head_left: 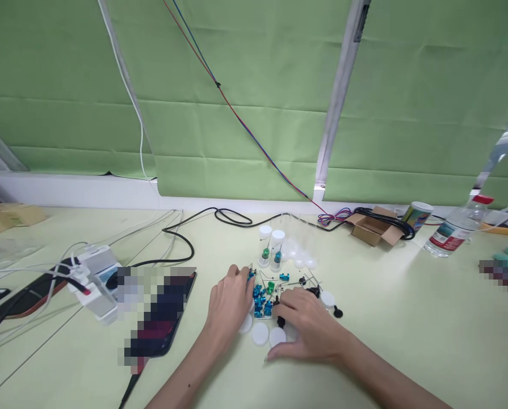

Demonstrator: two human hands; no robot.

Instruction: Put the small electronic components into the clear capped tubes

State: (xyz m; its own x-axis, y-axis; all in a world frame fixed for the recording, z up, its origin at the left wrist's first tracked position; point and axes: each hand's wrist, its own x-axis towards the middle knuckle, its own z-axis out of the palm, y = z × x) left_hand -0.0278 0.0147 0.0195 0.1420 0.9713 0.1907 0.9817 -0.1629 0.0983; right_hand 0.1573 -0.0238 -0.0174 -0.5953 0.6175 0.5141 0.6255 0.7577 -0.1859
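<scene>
Small metallic blue pieces, some with thin metal stems, lie in a loose pile between my hands. At its left edge, my left hand is closed, fingers bent down against the blue pieces; anything in its fingertips is hidden. My right hand rests over the right side, its fingers curved onto black pieces and its thumb stretched out apart. A green piece lies between them. White round caps lie in front. Behind stand two clear vials with white lids, holding a green and a blue piece.
Clear rounded plastic pieces lie beside the vials. Further right are an open cardboard box, a printed can and a water bottle. A dark, partly blurred device and a white power strip with cables lie left.
</scene>
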